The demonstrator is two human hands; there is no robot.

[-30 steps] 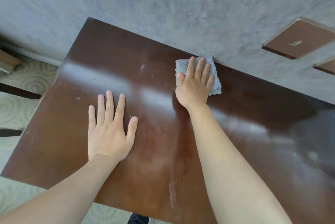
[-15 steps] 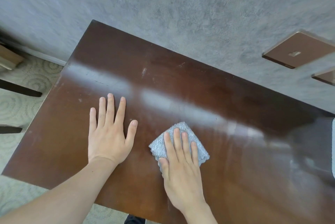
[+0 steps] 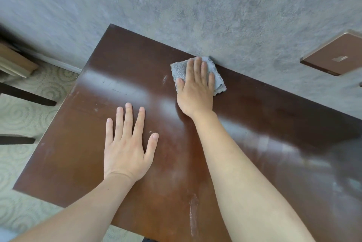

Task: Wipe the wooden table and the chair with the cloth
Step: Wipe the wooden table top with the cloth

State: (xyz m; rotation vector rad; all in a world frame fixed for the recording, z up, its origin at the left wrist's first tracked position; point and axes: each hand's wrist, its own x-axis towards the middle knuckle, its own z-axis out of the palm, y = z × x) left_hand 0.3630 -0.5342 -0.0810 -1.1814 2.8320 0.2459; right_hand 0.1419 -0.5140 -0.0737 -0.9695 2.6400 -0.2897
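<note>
- The right hand [image 3: 195, 87] lies flat, fingers together and stretched out, pressing the grey cloth [image 3: 216, 77] onto the wooden bench [image 3: 254, 124]; it pins the cloth from above and is not closed around it.
- The cloth sits at the far edge of the bench, touching or almost touching the grey wall [image 3: 195, 10], roughly midway along that edge.
- The left hand [image 3: 127, 145] rests palm-down on the bare wood, fingers spread apart, nearer the left edge and the near edge; it holds nothing and looks to be bracing the body.
- Progress, as a judgement: the bench wipe is under way and not finished. A pale smudge [image 3: 164, 79] lies just left of the cloth, a small speck [image 3: 96, 109] sits toward the left edge, and a whitish streak [image 3: 193, 212] runs close to the near edge. None of these looks cleaned.
- The middle of the bench gives back a broad sheen, but glare makes it hard to tell wiped wood from unwiped.
- The far left corner and the right end show no clear sign either way; the right end is dim and blurred.
- Dark legs [image 3: 29, 95] stand on the patterned floor beyond the left edge. They may belong to the chair, though I cannot tell. The chair part of the task appears not yet started.
</note>
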